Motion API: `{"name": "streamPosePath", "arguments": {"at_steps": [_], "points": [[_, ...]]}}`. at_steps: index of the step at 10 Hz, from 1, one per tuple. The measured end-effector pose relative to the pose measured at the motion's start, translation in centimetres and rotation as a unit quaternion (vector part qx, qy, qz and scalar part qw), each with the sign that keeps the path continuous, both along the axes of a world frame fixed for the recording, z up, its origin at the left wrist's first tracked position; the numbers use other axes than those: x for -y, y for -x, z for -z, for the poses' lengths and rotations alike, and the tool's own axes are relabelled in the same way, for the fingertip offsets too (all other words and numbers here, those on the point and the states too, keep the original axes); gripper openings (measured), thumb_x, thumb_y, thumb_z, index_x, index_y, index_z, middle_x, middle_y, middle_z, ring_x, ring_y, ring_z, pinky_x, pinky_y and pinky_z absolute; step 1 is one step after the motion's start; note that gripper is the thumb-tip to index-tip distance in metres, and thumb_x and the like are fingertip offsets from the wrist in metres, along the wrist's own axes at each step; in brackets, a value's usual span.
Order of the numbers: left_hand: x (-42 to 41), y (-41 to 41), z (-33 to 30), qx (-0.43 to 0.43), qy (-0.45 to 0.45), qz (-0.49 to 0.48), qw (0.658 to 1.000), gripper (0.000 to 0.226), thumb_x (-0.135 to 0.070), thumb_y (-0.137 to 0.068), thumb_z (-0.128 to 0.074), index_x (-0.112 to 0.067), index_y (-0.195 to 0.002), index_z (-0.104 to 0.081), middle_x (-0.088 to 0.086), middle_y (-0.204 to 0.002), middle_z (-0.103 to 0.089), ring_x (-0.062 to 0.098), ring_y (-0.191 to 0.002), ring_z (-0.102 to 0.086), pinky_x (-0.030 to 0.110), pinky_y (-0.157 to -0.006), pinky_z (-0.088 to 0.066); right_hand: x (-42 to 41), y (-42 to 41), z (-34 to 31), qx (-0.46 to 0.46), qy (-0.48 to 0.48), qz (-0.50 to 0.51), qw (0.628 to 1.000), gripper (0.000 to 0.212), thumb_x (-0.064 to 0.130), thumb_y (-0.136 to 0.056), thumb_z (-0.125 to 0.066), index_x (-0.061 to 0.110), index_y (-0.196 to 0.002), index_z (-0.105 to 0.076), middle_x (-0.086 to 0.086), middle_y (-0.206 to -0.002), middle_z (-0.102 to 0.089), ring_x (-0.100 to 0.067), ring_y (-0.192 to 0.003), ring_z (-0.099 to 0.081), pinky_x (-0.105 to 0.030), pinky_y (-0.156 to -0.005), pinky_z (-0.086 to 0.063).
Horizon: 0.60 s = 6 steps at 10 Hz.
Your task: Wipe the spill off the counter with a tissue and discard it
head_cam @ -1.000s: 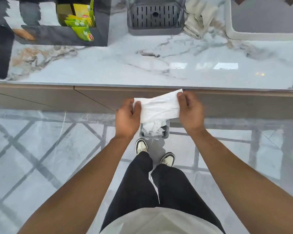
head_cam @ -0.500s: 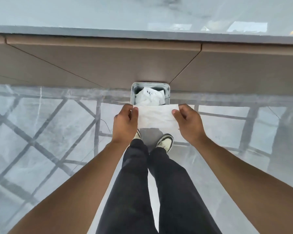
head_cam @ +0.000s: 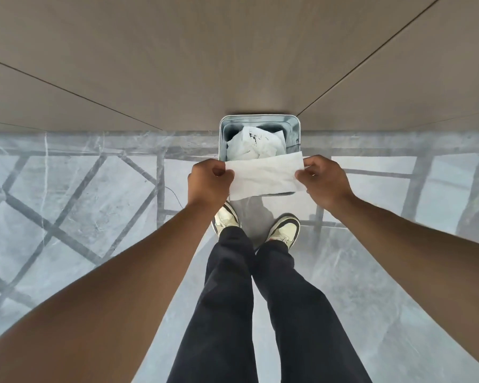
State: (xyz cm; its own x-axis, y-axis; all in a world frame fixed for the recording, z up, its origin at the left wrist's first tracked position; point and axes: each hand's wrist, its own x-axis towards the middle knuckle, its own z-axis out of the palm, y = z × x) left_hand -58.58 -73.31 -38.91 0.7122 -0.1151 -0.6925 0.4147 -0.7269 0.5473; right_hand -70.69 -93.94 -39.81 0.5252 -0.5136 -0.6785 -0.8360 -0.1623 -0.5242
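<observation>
Tissue held flat over the open bin, ready to drop.

I have the tissue (head_cam: 264, 175) stretched between both hands: my left hand (head_cam: 209, 179) pinches its left edge and my right hand (head_cam: 322, 179) pinches its right edge, and it spans the near half of the grey bin (head_cam: 295, 125) that stands on the floor against the cabinet front (head_cam: 233, 51). Crumpled paper (head_cam: 256, 146) already fills much of the bin. To do this well, I judge I should bring both hands together to bunch the sheet, shift it forward over the middle, then let go, so it cannot drift onto my shoes (head_cam: 284, 229).
</observation>
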Motion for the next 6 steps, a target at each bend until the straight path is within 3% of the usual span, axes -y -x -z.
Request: {"name": "streamPosePath", "arguments": {"at_steps": [1, 2, 3, 4, 6], "points": [[0.7, -1.0, 0.8, -0.007, 0.009, -0.006, 1.0, 0.005, -0.013, -0.084, -0.067, -0.014, -0.086, -0.072, 0.0, -0.071, -0.074, 0.025, -0.061, -0.07, 0.028, -0.061, -0.053, -0.3, -0.1, 1.1, -0.021, -0.001, 0.0, 1.0, 0.008, 0.026, -0.086, -0.064, 0.025, -0.094, -0.062, 0.002, -0.093, -0.074, -0.025, -0.084, -0.069, -0.037, -0.082, -0.054], [1.1, -1.4, 1.4, 0.003, 0.001, -0.003, 1.0, 0.006, -0.014, -0.083, -0.067, -0.018, -0.085, -0.071, 0.0, -0.071, -0.073, 0.026, -0.066, -0.07, 0.029, -0.062, -0.054, -0.6, -0.2, 1.6, -0.029, 0.004, 0.005, 1.0, 0.013, 0.026, -0.085, -0.063, 0.024, -0.098, -0.063, 0.002, -0.093, -0.074, -0.025, -0.086, -0.069, -0.039, -0.084, -0.055], [1.3, -1.5, 2.0, 0.013, 0.003, -0.001, 1.0, 0.012, -0.015, -0.084, -0.066, -0.025, -0.087, -0.069, -0.001, -0.085, -0.075, 0.03, -0.08, -0.071, 0.038, -0.078, -0.06, -1.2, 0.2, 2.2, -0.03, 0.016, 0.013, 0.999, 0.024, 0.028, -0.084, -0.062, 0.026, -0.108, -0.062, 0.007, -0.097, -0.072, -0.018, -0.084, -0.067, -0.03, -0.073, -0.053], [1.2, -1.2, 2.2, 0.014, 0.008, 0.001, 1.0, 0.021, -0.017, -0.085, -0.064, -0.023, -0.105, -0.07, -0.005, -0.1, -0.074, 0.03, -0.083, -0.072, 0.043, -0.082, -0.06, -1.5, 0.5, 2.2, -0.026, 0.023, 0.021, 0.999, 0.031, 0.028, -0.085, -0.062, 0.026, -0.116, -0.059, 0.012, -0.099, -0.067, -0.008, -0.08, -0.063, -0.019, -0.062, -0.045], [0.4, -0.5, 2.1, 0.013, 0.015, -0.033, 0.999, 0.029, -0.018, -0.086, -0.06, -0.025, -0.113, -0.069, -0.011, -0.105, -0.071, 0.022, -0.08, -0.074, 0.043, -0.078, -0.062, -1.8, 1.1, 1.8, -0.022, 0.018, 0.036, 0.999, 0.039, 0.026, -0.085, -0.061, 0.022, -0.124, -0.056, 0.009, -0.114, -0.064, -0.009, -0.088, -0.062, -0.008, -0.062, -0.034]]}}
